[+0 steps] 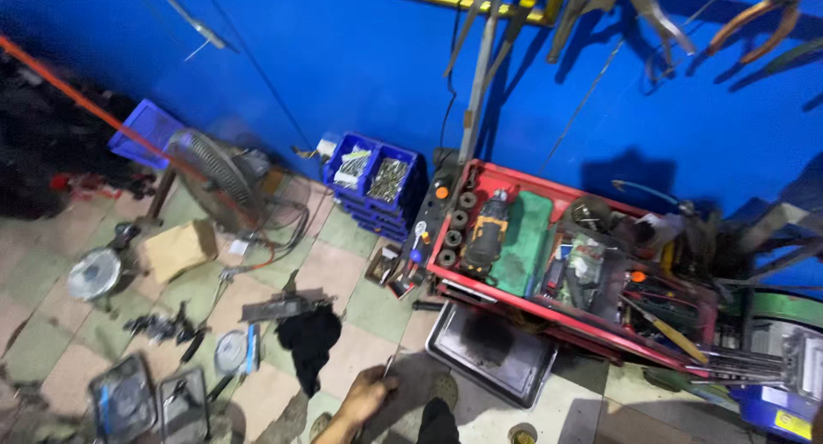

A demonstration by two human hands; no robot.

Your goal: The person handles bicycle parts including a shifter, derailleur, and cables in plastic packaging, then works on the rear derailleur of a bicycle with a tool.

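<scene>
At the bottom edge, one hand (367,394) reaches in from the lower frame, forearm cut off by the border. By its position it reads as the left hand, though that is not certain. Its grip is closed around a thin metal tool (388,364), of which only a short bright tip shows above the fingers; what kind of tool it is cannot be made out. The other hand is out of view. Just right of the hand a dark shape, perhaps a foot or knee, is cropped by the frame.

On the tiled floor (343,290) just beyond the hand lies a black rag (309,341), and to the right a dark shallow tray (493,351). Further left sit small round and square metal parts, blurred and hard to identify, and a cardboard box (180,247).

Past the tray stands a red tool cart (514,298), its top crowded: a cordless drill (487,230) on a green mat (525,238), a row of dark sockets (454,225), and a tangle of tools on the right that blur together. Left of it are stacked blue bins (377,187) holding screws, and a floor fan (214,178).

Farthest is the blue wall (326,67), with hanging pliers (763,15) cut off at the top.
</scene>
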